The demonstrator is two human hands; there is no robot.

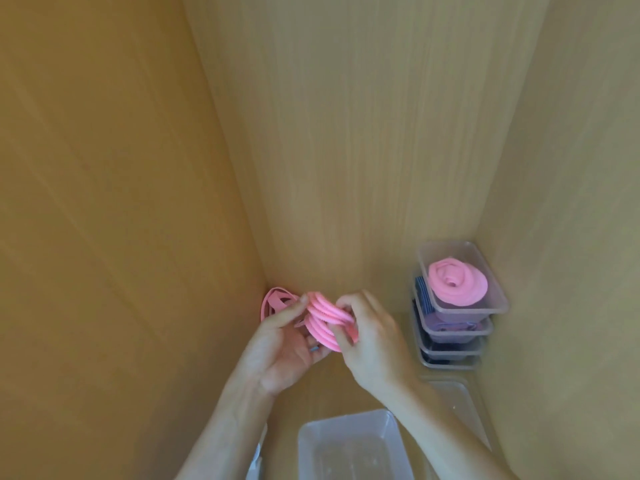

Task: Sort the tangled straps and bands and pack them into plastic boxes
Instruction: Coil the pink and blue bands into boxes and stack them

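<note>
Both hands, left hand (284, 344) and right hand (372, 344), pinch a coiled pink band (325, 318) near the tabletop's far-left corner; stacked plastic boxes (453, 327) (apparently four) occupy the far-right corner.

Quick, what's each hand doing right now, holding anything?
Left hand: pinches the pink coiled band.
Right hand: grips the same band from the other side.
</note>
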